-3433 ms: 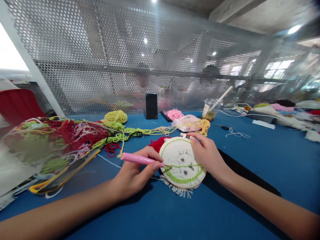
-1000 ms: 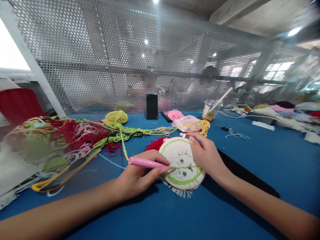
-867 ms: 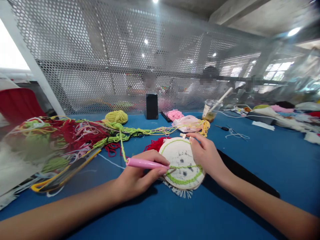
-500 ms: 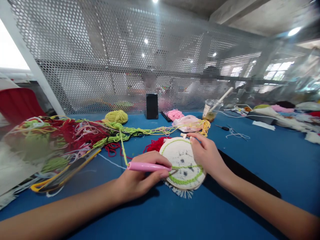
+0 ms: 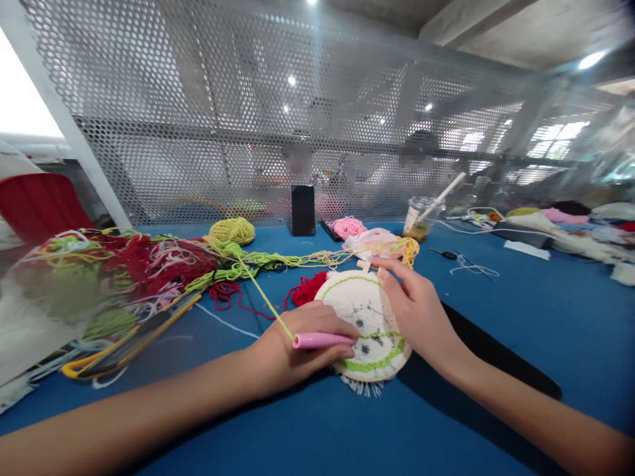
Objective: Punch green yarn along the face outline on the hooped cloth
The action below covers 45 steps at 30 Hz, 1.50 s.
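My left hand (image 5: pixel 307 337) is closed around a pink punch needle (image 5: pixel 320 340), its tip hidden behind the fingers at the cloth. Light green yarn (image 5: pixel 265 297) runs from the tool's back end up to the yarn pile. White cloth stretched in a round embroidery hoop (image 5: pixel 347 297) lies under both hands, with green stitched lines, dark printed marks and a fringe at the near edge. My right hand (image 5: pixel 414 307) grips the hoop at its upper right rim, beside the wooden clasp (image 5: pixel 364 265); its fingertips are partly out of sight.
Tangled yarn (image 5: pixel 149 258) and a yellow-handled tool (image 5: pixel 133 337) spread over the left. A black phone (image 5: pixel 303 210) stands upright at the back. Right of it are pink yarn (image 5: pixel 348 227) and a drink cup (image 5: pixel 419 218) with a straw. A perforated metal screen (image 5: pixel 238 119) closes the far edge.
My left hand has moved right and slightly down with the punch needle, whose metal shaft is now hidden. The green yarn slants more and looks tauter. My right hand still holds the hoop.
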### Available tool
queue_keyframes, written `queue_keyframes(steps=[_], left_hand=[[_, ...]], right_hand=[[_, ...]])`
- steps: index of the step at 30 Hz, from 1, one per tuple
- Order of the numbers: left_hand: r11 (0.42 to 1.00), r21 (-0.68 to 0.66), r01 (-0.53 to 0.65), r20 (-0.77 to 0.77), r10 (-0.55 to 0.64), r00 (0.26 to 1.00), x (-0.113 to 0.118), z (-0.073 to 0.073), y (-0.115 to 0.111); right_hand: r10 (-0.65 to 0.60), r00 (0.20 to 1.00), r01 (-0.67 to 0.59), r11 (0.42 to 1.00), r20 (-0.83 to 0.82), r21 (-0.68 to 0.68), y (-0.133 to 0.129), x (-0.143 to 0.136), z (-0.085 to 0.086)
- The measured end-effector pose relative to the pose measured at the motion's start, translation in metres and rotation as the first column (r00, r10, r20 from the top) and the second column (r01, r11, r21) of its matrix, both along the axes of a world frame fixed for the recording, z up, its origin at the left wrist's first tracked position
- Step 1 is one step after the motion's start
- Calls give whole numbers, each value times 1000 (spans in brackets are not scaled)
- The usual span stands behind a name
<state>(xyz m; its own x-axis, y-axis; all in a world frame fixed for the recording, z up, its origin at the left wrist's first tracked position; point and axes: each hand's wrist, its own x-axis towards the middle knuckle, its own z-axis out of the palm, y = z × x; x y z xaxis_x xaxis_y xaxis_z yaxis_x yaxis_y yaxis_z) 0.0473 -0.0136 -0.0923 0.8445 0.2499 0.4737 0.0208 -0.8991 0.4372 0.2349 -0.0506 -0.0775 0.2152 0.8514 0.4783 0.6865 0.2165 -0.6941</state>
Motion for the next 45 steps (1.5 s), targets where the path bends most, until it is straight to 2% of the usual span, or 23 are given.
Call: queue_keyframes(steps=[7,14,30,36,41,43,45], left_hand=[[978,-196,-66,123,91,988,-13,4,-9],[978,-195,-69,256,118,959,-14,4,-13],[992,-116,-53,196,75,978,-12,4,-10],[995,-89,-53,126,64,990,-10,3,-8],[999,0,-42,-6,42,999,2,2,-5],[999,-8,-50,-29,50,998,3,3,-5],[996,-73,-46,-7,46,999,1,4,-7]], right_hand=[[-22,1000,22,1000,-4,-11,9,7,-10],[-23,999,23,1000,-30,-12,10,8,-11],[-16,999,15,1000,-43,-23,9,7,-9],[-12,999,11,1000,-35,-11,9,7,-8],[-7,1000,6,1000,-30,-12,4,2,-4],[-2,1000,2,1000,-29,-2,2,2,-3],[-3,1000,3,1000,-22,9,2,2,-3]])
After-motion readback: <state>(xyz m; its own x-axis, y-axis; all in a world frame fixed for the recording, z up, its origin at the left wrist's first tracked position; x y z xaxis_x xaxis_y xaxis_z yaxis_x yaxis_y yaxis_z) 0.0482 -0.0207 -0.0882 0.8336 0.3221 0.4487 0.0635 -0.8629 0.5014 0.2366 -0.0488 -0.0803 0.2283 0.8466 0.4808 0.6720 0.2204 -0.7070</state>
